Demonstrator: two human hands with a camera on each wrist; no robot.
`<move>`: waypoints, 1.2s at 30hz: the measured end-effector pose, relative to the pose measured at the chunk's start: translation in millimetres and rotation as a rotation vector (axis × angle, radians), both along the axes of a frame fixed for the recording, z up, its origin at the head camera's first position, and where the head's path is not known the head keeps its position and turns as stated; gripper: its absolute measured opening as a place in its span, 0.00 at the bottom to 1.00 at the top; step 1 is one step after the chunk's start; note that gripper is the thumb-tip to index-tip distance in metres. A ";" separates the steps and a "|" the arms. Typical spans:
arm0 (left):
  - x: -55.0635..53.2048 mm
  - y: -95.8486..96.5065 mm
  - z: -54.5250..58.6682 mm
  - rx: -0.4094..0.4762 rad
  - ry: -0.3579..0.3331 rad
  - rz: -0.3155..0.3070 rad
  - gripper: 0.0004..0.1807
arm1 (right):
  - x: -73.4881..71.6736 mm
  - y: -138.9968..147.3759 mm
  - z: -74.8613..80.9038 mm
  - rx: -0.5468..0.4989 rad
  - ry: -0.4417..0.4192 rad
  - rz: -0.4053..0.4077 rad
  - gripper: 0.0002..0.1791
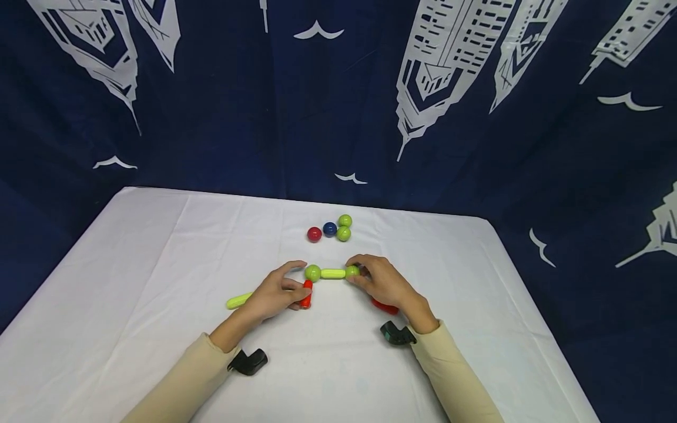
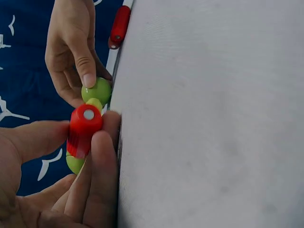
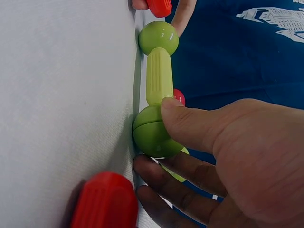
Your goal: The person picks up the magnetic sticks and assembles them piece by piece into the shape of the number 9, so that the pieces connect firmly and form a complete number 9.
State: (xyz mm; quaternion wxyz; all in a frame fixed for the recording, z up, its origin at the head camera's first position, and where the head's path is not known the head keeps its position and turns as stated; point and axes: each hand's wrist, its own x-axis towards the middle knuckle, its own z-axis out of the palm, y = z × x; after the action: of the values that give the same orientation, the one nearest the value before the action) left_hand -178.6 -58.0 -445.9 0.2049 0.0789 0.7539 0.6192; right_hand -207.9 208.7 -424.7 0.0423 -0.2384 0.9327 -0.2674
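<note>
Head cam high, fwd/down, L wrist cam (image 1: 248,362), R wrist cam (image 1: 398,334) close, sideways, prob. sharing same green balls (image 3: 158,38)

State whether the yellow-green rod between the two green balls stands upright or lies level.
Level: in the head view the yellow-green rod runs sideways from one green ball to the other.

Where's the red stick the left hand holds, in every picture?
Head: red stick below the middle, in the left hand.
Left wrist: red stick left of centre.
Right wrist: red stick at the top edge, partly cut off.
Shared landmark: the green ball pinched by the right hand.
</note>
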 end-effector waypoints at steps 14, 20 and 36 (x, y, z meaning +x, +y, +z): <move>-2.5 4.6 -8.0 0.039 -0.068 0.009 0.32 | -0.1 -1.3 3.3 0.017 -0.034 -0.008 0.14; -2.6 -2.4 -6.2 0.072 -0.108 -0.041 0.33 | -2.4 -0.9 3.0 0.033 -0.057 -0.006 0.15; -0.6 0.3 -8.8 0.065 -0.088 -0.007 0.35 | -7.2 1.3 7.3 0.037 -0.091 0.047 0.16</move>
State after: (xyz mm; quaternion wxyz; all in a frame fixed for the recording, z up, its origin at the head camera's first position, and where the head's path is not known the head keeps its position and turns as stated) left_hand -179.1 -57.7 -454.7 0.2375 0.0608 0.7234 0.6454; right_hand -215.2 210.0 -417.4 0.0950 -0.2470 0.9287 -0.2597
